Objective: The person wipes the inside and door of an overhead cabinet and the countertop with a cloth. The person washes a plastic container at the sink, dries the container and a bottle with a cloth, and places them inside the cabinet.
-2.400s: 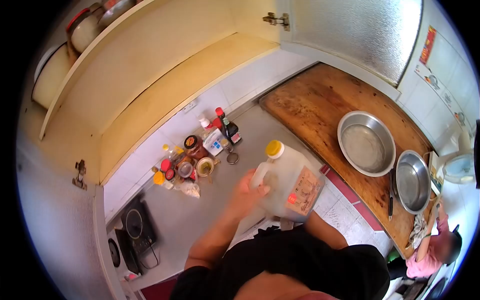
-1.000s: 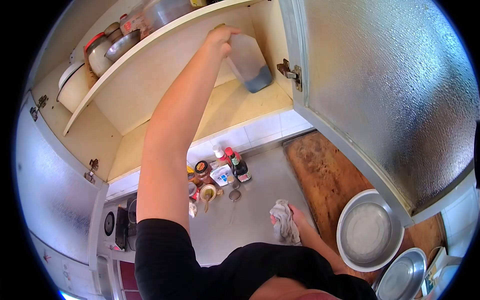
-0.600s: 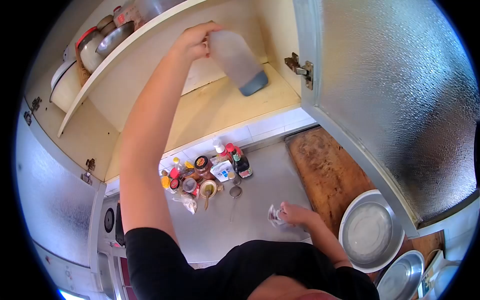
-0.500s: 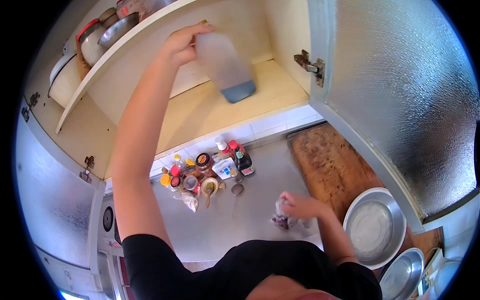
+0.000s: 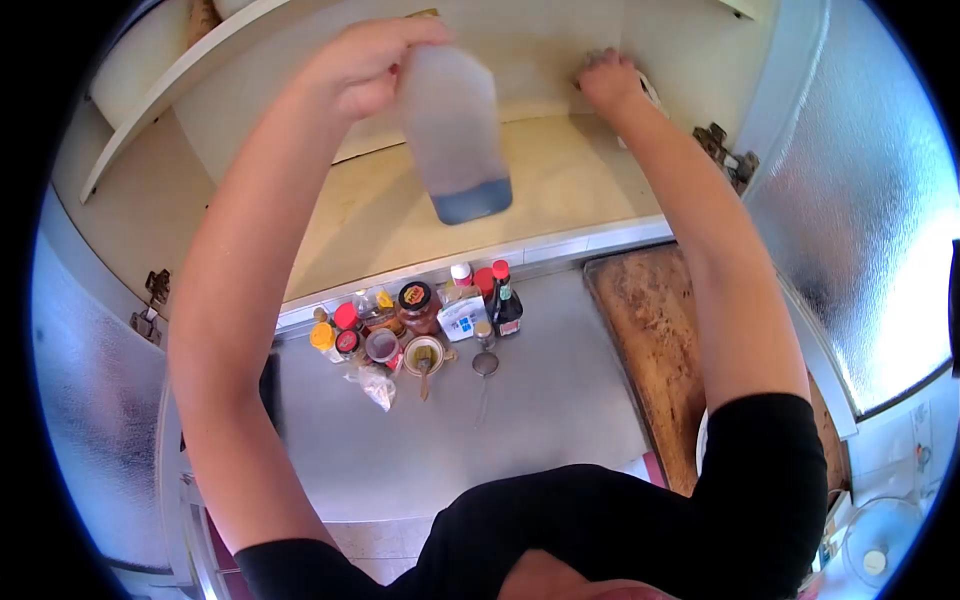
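Note:
My left hand [image 5: 375, 65] is closed round the top of a cloudy plastic jug [image 5: 455, 130], which hangs nearly upright over the cabinet's lower shelf [image 5: 560, 175]. Dark liquid fills the jug's bottom part. At the back right of the same shelf, my right hand [image 5: 608, 80] has its fingers bent over something greyish, too hidden to name. A white rounded item [image 5: 650, 92] shows beside that wrist, partly covered by it.
Jars and bottles, among them a dark sauce bottle [image 5: 507, 305], line the back of the metal counter [image 5: 540, 420]. A small strainer [image 5: 485, 364] lies before them. A wooden board [image 5: 640, 330] is at right. Frosted doors [image 5: 860, 200] stand open on both sides.
My right hand has gone from above the counter, where it held a crumpled item, up into the cabinet's right corner. The jug came from the counter area into the cabinet and now hangs more upright.

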Action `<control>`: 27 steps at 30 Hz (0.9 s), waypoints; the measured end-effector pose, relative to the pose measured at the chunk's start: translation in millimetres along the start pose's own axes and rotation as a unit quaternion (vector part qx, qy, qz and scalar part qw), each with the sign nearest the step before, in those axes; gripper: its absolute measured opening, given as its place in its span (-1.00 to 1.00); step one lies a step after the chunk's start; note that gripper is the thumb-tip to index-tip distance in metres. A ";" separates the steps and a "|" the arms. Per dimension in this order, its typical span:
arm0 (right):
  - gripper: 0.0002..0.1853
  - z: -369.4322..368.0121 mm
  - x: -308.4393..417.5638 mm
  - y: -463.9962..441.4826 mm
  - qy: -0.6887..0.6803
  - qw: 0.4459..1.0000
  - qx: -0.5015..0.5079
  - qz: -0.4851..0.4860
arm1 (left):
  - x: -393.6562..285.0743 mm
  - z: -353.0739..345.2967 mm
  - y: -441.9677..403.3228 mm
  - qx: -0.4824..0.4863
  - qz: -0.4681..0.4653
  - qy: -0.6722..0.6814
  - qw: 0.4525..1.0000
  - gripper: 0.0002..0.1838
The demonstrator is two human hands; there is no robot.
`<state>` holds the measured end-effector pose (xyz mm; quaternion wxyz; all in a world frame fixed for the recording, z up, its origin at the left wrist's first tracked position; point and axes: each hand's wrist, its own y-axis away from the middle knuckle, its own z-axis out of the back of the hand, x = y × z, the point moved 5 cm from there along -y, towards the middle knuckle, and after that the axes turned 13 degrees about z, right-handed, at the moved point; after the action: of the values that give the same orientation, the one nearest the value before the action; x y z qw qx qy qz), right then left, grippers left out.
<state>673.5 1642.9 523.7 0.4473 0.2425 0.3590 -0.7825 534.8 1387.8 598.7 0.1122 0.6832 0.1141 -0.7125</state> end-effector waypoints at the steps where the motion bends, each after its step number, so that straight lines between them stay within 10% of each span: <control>1: -0.66 -26.9 4.7 -0.5 -0.042 0.998 -0.034 0.012 | 0.5 -2.9 4.7 -0.001 -0.007 -0.022 1.000 -0.79; 3: -0.68 -61.4 9.0 0.7 -0.124 0.987 -0.100 0.034 | -2.9 0.2 1.9 -0.013 -0.018 -0.042 0.999 -0.74; 12: -0.70 -8.4 17.5 53.5 -0.248 0.926 0.284 -0.027 | 4.9 -5.9 -30.7 0.019 0.013 0.024 0.999 -0.90; 18: -0.70 35.3 31.8 146.5 -0.260 0.929 0.251 -0.081 | 4.9 -19.0 -64.6 0.029 -0.019 0.026 0.999 -0.93; 20: -0.73 86.8 41.5 190.5 -0.427 0.876 0.211 -0.074 | 2.8 -29.5 -82.1 0.031 -0.052 0.005 0.998 -0.89; 22: -0.69 96.2 53.0 235.7 -0.758 0.630 0.169 0.015 | -0.3 -56.1 -83.4 0.004 0.004 0.013 1.000 -0.87; 27: -0.67 103.2 41.3 278.8 -0.779 0.620 0.090 0.008 | -13.4 -107.5 -86.8 -0.010 0.015 0.042 0.999 -0.85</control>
<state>891.3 1445.4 463.0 0.5414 -0.4158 -0.1984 -0.7033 609.9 1504.2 608.5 0.1243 0.7131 0.1156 -0.6802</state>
